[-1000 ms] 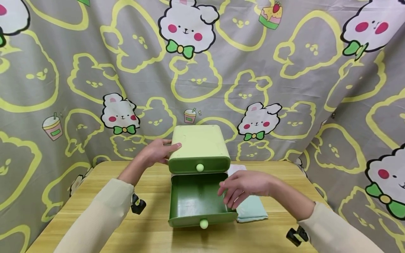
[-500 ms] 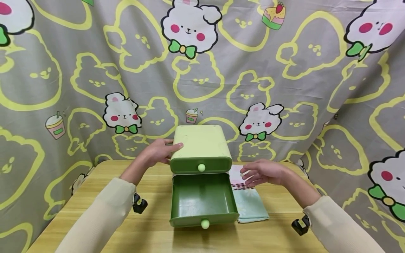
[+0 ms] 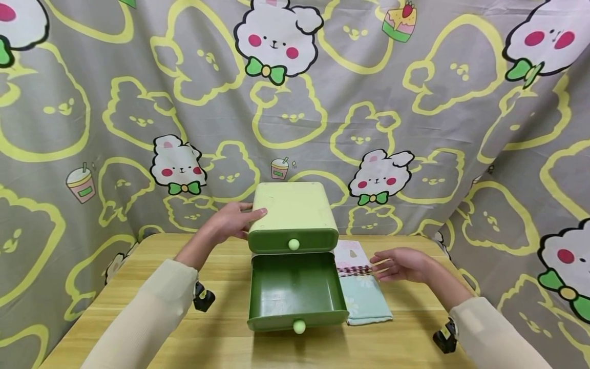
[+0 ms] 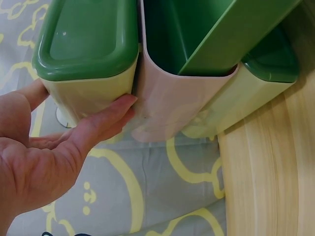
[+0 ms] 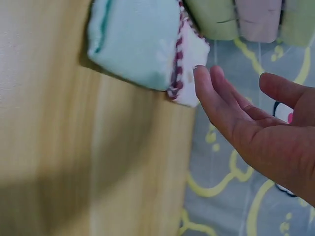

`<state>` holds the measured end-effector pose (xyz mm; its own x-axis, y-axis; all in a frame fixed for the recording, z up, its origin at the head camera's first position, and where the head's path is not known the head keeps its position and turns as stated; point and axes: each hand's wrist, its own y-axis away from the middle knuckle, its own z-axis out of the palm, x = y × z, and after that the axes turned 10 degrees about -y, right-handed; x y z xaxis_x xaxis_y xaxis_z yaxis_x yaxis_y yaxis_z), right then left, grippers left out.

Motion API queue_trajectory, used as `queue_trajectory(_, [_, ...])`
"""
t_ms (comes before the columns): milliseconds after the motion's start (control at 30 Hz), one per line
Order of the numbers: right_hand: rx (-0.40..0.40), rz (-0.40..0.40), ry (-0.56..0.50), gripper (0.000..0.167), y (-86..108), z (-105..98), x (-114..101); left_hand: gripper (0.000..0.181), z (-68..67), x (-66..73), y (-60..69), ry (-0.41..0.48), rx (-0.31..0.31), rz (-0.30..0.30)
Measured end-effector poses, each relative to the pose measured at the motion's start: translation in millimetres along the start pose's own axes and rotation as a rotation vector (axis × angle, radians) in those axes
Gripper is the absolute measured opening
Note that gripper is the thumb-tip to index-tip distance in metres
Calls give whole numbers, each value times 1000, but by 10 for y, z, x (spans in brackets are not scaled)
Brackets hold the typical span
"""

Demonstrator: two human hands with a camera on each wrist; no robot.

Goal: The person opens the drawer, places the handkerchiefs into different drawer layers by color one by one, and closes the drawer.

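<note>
A small drawer cabinet with a pale yellow-green top stands on the table. Its middle drawer, dark green inside with a round knob, is pulled out with nothing in it; the top drawer is closed. My left hand rests on the cabinet's upper left side, thumb on top, and the left wrist view shows straight fingers along the side. To the right lie a folded light-blue cloth and a white-pink cloth with a checked edge. Beside their right edge hovers my right hand, fingers loosely extended, holding nothing.
The wooden table extends around the cabinet on both sides and in front. A grey curtain with cartoon rabbits hangs close behind. In the left wrist view, the cabinet's pink middle tier and closed lower drawer show.
My right hand has moved from over the open drawer's right side to the right, beyond the cloths, uncovering them. My left hand stays on the cabinet.
</note>
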<state>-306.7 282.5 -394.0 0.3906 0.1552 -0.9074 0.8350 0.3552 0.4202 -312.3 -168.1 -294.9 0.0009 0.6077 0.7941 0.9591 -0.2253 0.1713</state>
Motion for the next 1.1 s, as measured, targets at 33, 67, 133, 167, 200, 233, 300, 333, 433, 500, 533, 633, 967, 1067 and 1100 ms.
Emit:
queue_trajectory(33, [-1,0,-5,51,-9,-21,42,77,0,-2,0,0,1,-1])
queue_trajectory(67, [-4,0,-11,52,-18,-41,85,77,0,-2,2,1,2,-3])
queue_trajectory(133, [-5,1,-14,54,-26,-74,166,77,1,-4,0,1,2,-4])
queue_trajectory(167, [-5,3,-16,54,-28,-88,206,77,1,-4,0,1,1,-3])
queue_trajectory(200, [-6,5,-16,54,-28,-100,242,77,1,-3,0,2,0,-3])
queue_trajectory(233, [-5,10,-17,55,-27,-110,277,77,1,-1,2,2,0,-3])
queue_trajectory(300, [4,22,-20,55,-22,-126,339,77,2,3,3,3,-3,0])
queue_trajectory(333, [13,29,-22,55,-21,-132,367,77,3,4,4,4,-4,1])
queue_trajectory(433, [30,47,-20,54,-16,-140,431,76,3,2,5,13,-4,4])
queue_trajectory(500, [37,52,-25,54,-16,-141,463,76,2,-3,3,21,-6,7])
queue_trajectory(533, [38,54,-29,53,-17,-141,475,76,2,-5,2,25,-7,9])
queue_trajectory(633, [40,61,-52,52,-20,-136,506,76,0,-10,3,23,-8,9])
queue_trajectory(967, [42,77,-128,51,-65,-67,568,77,0,-5,9,15,-5,5])
queue_trajectory(1067, [21,87,-146,53,-83,-37,562,77,-1,-6,8,9,-2,4])
queue_trajectory(1100, [12,89,-152,53,-88,-26,558,77,-2,-7,7,7,-1,3])
